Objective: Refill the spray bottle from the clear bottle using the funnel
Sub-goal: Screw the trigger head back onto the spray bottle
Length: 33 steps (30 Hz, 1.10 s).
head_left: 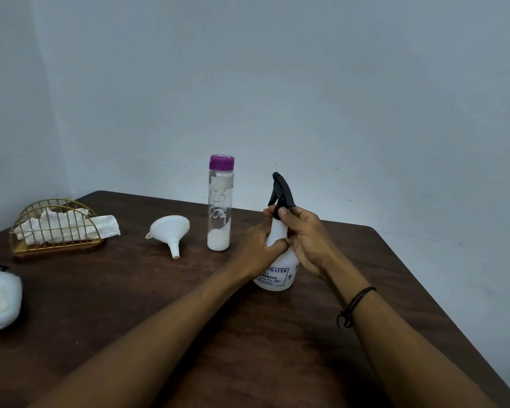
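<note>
Spray bottle [277,260]: stands upright on the dark surface [159,304], long axis vertical, right of centre; its black trigger head [281,191] is on, nozzle toward about 11 o'clock.
Left hand [261,248]: fingers closed around the white body, apparently to stop it turning.
Right hand [305,240]: fingers wrapped at the neck just under the black head, thumb and forefinger at the collar; this grip suits unscrewing the head, which I judge to be the step in hand.
Clear bottle [220,207]: upright at about 10 o'clock from the spray bottle, near but apart, purple cap [221,162] on, some white content at the bottom; capped, so not yet ready to pour.
Funnel [170,232]: lies tipped on its side at 9 o'clock of the clear bottle, spout toward 5 o'clock, within easy reach.
Napkin holder [56,231]: gold wire, at the far left, holding white tissue, probably for spills.
White object [0,298]: at the left edge; what it is, I cannot tell.
</note>
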Available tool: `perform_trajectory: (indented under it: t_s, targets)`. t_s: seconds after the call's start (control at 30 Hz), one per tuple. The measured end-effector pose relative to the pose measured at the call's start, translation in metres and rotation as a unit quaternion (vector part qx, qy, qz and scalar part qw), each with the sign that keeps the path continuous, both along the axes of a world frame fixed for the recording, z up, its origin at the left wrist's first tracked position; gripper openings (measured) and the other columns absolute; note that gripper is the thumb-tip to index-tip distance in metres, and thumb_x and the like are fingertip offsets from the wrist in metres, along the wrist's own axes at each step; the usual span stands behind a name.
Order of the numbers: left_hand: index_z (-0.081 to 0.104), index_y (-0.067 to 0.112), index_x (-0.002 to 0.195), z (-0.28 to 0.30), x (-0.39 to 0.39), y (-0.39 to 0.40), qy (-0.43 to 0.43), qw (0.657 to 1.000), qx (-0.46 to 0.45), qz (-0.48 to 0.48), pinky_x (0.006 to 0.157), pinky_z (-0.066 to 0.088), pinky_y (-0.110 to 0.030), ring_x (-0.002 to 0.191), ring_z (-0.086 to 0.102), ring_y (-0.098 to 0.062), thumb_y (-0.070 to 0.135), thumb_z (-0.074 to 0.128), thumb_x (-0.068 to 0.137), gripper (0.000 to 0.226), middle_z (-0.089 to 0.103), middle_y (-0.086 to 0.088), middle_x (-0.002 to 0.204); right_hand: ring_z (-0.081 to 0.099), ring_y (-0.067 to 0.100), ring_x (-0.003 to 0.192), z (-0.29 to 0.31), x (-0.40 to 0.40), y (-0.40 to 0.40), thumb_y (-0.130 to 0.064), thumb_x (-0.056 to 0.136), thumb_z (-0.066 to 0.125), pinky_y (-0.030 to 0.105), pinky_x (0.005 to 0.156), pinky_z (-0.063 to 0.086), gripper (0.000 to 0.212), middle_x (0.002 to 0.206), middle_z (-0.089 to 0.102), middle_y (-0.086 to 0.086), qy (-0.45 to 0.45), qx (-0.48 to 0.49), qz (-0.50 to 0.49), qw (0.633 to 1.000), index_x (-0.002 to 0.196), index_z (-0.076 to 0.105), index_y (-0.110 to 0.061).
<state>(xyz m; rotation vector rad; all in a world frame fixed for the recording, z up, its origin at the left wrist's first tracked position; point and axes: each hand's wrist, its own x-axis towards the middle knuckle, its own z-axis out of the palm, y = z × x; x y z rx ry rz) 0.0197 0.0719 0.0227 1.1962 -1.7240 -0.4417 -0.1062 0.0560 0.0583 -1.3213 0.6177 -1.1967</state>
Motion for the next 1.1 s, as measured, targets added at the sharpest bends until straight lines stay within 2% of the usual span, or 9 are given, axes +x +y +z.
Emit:
perform_trajectory:
  t_s: [0.2, 0.4, 0.47, 0.57, 0.63, 0.73, 0.83, 0.97, 1.1]
  targets:
    - [0.055, 0.016, 0.119, 0.001, -0.005, 0.006, 0.001, 1.0, -0.02, 0.022, 0.081, 0.054, -0.044, 0.093, 0.065, -0.017, 0.04, 0.045, 0.088, 0.04, 0.069, -0.002, 0.102, 0.071, 0.017, 0.089, -0.003, 0.015, 0.003, -0.02, 0.092, 0.067, 0.029, 0.081, 0.057, 0.01, 0.092, 0.075, 0.005, 0.052, -0.042, -0.115, 0.991, 0.095, 0.073, -0.012]
    - [0.057, 0.028, 0.106, -0.002, -0.011, 0.007, -0.01, 0.996, -0.01, 0.084, 0.079, 0.056, -0.048, 0.088, 0.067, -0.014, 0.04, 0.034, 0.09, 0.03, 0.069, 0.008, 0.091, 0.073, 0.025, 0.082, -0.016, 0.031, 0.009, -0.032, 0.091, 0.069, 0.041, 0.077, 0.059, 0.015, 0.085, 0.075, 0.006, 0.099, -0.109, -0.24, 0.96, 0.096, 0.072, -0.018]
    - [0.055, 0.033, 0.104, -0.002, -0.01, 0.007, -0.013, 0.996, -0.002, 0.087, 0.082, 0.055, -0.05, 0.089, 0.067, -0.013, 0.045, 0.032, 0.091, 0.029, 0.069, 0.01, 0.09, 0.073, 0.023, 0.081, -0.016, 0.03, 0.01, -0.035, 0.092, 0.067, 0.041, 0.076, 0.059, 0.018, 0.084, 0.075, 0.005, 0.121, -0.123, -0.247, 0.954, 0.097, 0.071, -0.017]
    - [0.053, 0.035, 0.12, -0.002, -0.007, 0.005, -0.023, 0.997, 0.002, 0.074, 0.089, 0.054, -0.051, 0.101, 0.068, -0.016, 0.056, 0.032, 0.09, 0.043, 0.072, 0.007, 0.105, 0.072, 0.015, 0.084, -0.011, 0.024, 0.01, -0.035, 0.094, 0.065, 0.033, 0.077, 0.058, 0.016, 0.087, 0.074, 0.0, 0.132, -0.13, -0.209, 0.96, 0.095, 0.07, -0.02]
    - [0.053, 0.036, 0.123, -0.003, -0.005, 0.004, -0.031, 0.997, -0.002, 0.068, 0.089, 0.054, -0.05, 0.102, 0.067, -0.013, 0.058, 0.033, 0.091, 0.044, 0.071, 0.008, 0.108, 0.072, 0.019, 0.083, -0.009, 0.022, 0.01, -0.036, 0.094, 0.065, 0.036, 0.075, 0.058, 0.013, 0.086, 0.074, 0.004, 0.15, -0.141, -0.208, 0.956, 0.091, 0.068, -0.023]
    - [0.055, 0.038, 0.119, -0.004, -0.005, 0.007, -0.026, 0.997, -0.011, 0.068, 0.084, 0.055, -0.051, 0.097, 0.068, -0.011, 0.055, 0.035, 0.09, 0.039, 0.071, 0.01, 0.101, 0.068, 0.025, 0.077, -0.01, 0.026, 0.013, -0.042, 0.091, 0.067, 0.04, 0.069, 0.055, 0.023, 0.082, 0.07, 0.012, 0.204, -0.168, -0.256, 0.93, 0.088, 0.066, -0.019]
    - [0.06, 0.033, 0.11, -0.006, -0.006, 0.01, -0.021, 0.997, -0.018, 0.077, 0.076, 0.057, -0.048, 0.09, 0.068, -0.014, 0.049, 0.034, 0.087, 0.038, 0.071, 0.009, 0.091, 0.062, 0.014, 0.07, -0.008, 0.031, 0.015, -0.043, 0.089, 0.068, 0.029, 0.06, 0.048, 0.028, 0.076, 0.065, 0.001, 0.237, -0.167, -0.279, 0.916, 0.087, 0.06, -0.016]
    - [0.062, 0.028, 0.103, -0.01, -0.008, 0.011, -0.036, 0.994, -0.017, 0.105, 0.072, 0.057, -0.047, 0.087, 0.069, -0.019, 0.047, 0.034, 0.083, 0.039, 0.071, 0.006, 0.087, 0.057, 0.011, 0.077, -0.002, 0.031, 0.017, -0.037, 0.091, 0.067, 0.02, 0.056, 0.035, 0.025, 0.088, 0.06, -0.002, 0.28, -0.142, -0.272, 0.91, 0.096, 0.052, -0.018]
    - [0.063, 0.023, 0.09, -0.009, -0.009, 0.015, -0.045, 0.994, -0.044, 0.091, 0.066, 0.057, -0.043, 0.076, 0.068, -0.018, 0.04, 0.043, 0.083, 0.027, 0.07, 0.005, 0.078, 0.057, 0.006, 0.094, 0.0, 0.029, 0.018, -0.033, 0.083, 0.077, 0.009, 0.064, 0.043, 0.066, 0.119, 0.052, 0.001, 0.19, -0.1, -0.261, 0.941, 0.133, 0.038, -0.016]
